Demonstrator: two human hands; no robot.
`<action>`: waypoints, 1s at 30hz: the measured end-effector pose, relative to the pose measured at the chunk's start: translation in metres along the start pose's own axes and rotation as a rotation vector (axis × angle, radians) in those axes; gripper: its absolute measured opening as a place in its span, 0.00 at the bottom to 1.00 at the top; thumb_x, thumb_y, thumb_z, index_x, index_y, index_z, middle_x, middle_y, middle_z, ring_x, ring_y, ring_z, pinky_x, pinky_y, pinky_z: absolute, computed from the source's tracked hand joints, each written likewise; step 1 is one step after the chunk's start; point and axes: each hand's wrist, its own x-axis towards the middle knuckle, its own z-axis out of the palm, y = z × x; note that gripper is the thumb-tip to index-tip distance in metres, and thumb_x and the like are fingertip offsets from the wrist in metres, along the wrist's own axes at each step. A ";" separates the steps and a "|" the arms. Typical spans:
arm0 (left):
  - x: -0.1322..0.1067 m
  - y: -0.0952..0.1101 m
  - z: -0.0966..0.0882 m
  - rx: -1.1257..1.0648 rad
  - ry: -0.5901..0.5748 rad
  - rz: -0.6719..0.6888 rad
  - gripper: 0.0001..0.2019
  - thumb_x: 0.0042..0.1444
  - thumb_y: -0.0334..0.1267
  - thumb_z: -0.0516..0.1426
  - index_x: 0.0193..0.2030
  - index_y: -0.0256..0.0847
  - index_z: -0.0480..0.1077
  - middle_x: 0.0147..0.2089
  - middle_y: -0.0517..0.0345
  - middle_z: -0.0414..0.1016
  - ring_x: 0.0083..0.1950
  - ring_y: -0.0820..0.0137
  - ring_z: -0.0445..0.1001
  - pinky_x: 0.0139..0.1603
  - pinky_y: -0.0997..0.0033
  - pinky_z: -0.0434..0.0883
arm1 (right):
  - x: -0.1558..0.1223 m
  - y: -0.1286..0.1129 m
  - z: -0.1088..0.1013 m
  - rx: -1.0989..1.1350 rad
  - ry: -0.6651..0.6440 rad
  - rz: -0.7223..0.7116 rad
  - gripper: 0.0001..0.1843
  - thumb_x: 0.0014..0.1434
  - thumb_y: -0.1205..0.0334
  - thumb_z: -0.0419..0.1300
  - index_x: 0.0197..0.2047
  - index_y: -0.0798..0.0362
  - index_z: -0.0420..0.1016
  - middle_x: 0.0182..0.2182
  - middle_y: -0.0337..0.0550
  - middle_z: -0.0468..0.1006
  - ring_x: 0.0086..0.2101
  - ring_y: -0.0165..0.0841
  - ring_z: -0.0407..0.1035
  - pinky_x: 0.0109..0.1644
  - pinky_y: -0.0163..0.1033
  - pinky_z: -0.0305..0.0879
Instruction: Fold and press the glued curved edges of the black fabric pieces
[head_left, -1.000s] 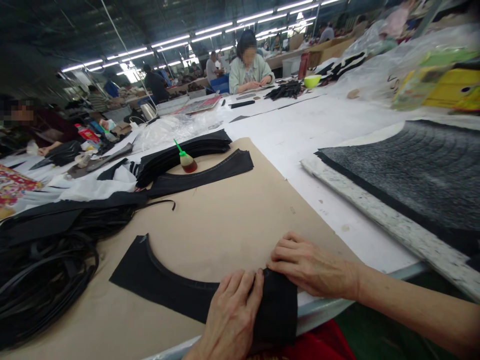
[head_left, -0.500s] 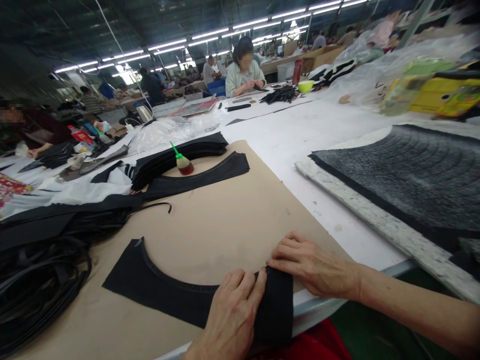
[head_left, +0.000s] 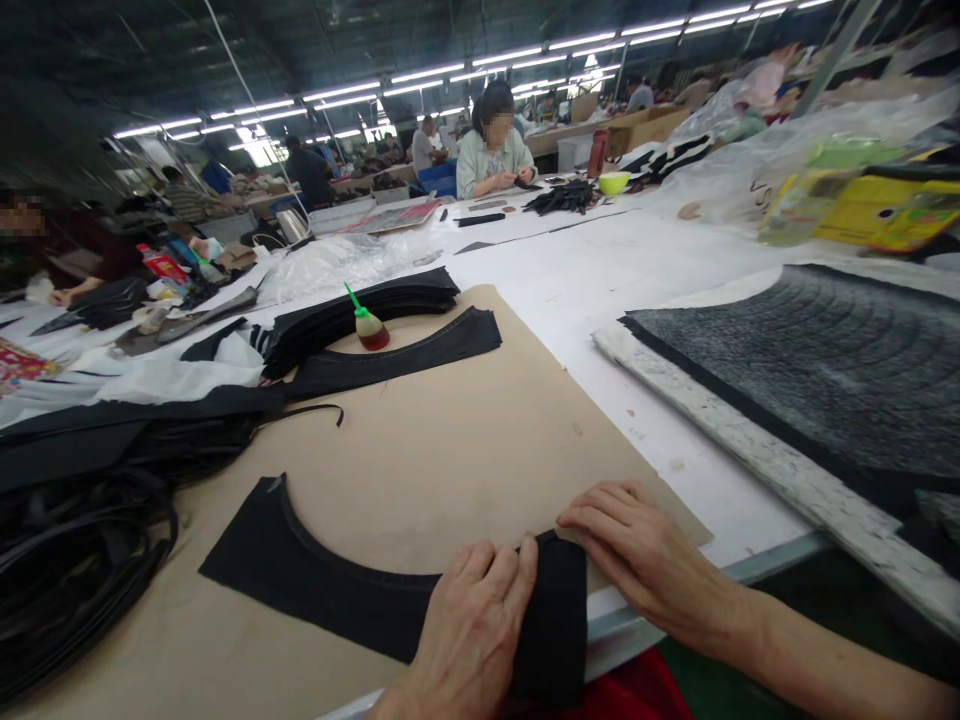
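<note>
A curved black fabric piece (head_left: 322, 575) lies on brown paper (head_left: 450, 440) at the near table edge. My left hand (head_left: 469, 635) rests flat on the piece's right end, fingers together and stretched out. My right hand (head_left: 645, 555) lies beside it, fingertips pressing the upper right corner of the same piece. Neither hand grips anything. The fabric's right end hangs slightly over the table edge.
A stack of curved black pieces (head_left: 360, 310) and a small glue bottle with a green nozzle (head_left: 367, 325) sit farther back. Black straps (head_left: 75, 540) pile at the left. A grey padded mat (head_left: 817, 370) lies at the right. Other people work at far tables.
My right hand has slid slightly right and toward me along the fabric's corner. My left hand stays on the piece. The view shifted a little.
</note>
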 end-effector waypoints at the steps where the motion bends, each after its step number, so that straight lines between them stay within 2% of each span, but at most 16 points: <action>1: 0.000 0.000 0.000 0.003 0.003 0.000 0.30 0.54 0.21 0.50 0.66 0.30 0.53 0.43 0.52 0.71 0.41 0.63 0.66 0.44 0.61 0.69 | -0.002 -0.002 0.002 0.003 0.006 0.019 0.11 0.65 0.71 0.49 0.45 0.51 0.69 0.38 0.42 0.73 0.40 0.34 0.65 0.48 0.44 0.54; 6: 0.003 0.000 0.000 0.033 0.004 0.001 0.29 0.57 0.23 0.51 0.66 0.32 0.54 0.43 0.53 0.71 0.41 0.63 0.67 0.43 0.62 0.67 | -0.006 -0.004 0.007 -0.006 0.027 0.056 0.08 0.66 0.69 0.50 0.43 0.51 0.69 0.37 0.41 0.73 0.40 0.34 0.64 0.47 0.44 0.54; 16: 0.010 0.003 -0.007 0.073 -0.005 0.012 0.26 0.58 0.26 0.52 0.65 0.34 0.56 0.42 0.54 0.71 0.40 0.63 0.66 0.42 0.63 0.65 | -0.011 -0.002 0.011 -0.099 0.058 -0.002 0.12 0.64 0.70 0.50 0.46 0.52 0.71 0.38 0.45 0.73 0.39 0.35 0.66 0.47 0.45 0.56; 21: 0.012 0.002 -0.009 0.054 -0.004 0.022 0.26 0.59 0.27 0.51 0.65 0.39 0.56 0.43 0.56 0.71 0.39 0.64 0.66 0.40 0.63 0.64 | -0.011 -0.001 0.011 -0.077 0.058 -0.011 0.11 0.64 0.71 0.50 0.45 0.52 0.71 0.38 0.44 0.72 0.39 0.36 0.65 0.47 0.46 0.55; 25: 0.013 0.002 -0.009 0.062 -0.006 0.011 0.27 0.59 0.26 0.51 0.66 0.35 0.55 0.42 0.55 0.71 0.39 0.63 0.66 0.40 0.63 0.64 | -0.011 0.001 0.012 -0.070 0.048 -0.017 0.12 0.64 0.72 0.50 0.47 0.52 0.69 0.38 0.44 0.72 0.40 0.37 0.64 0.47 0.47 0.54; 30: 0.016 0.002 -0.009 0.077 -0.004 0.006 0.25 0.58 0.26 0.52 0.64 0.34 0.58 0.41 0.55 0.71 0.39 0.63 0.66 0.40 0.63 0.65 | -0.011 0.001 0.013 -0.078 0.053 -0.013 0.12 0.64 0.72 0.50 0.47 0.52 0.69 0.38 0.45 0.72 0.39 0.37 0.64 0.47 0.47 0.54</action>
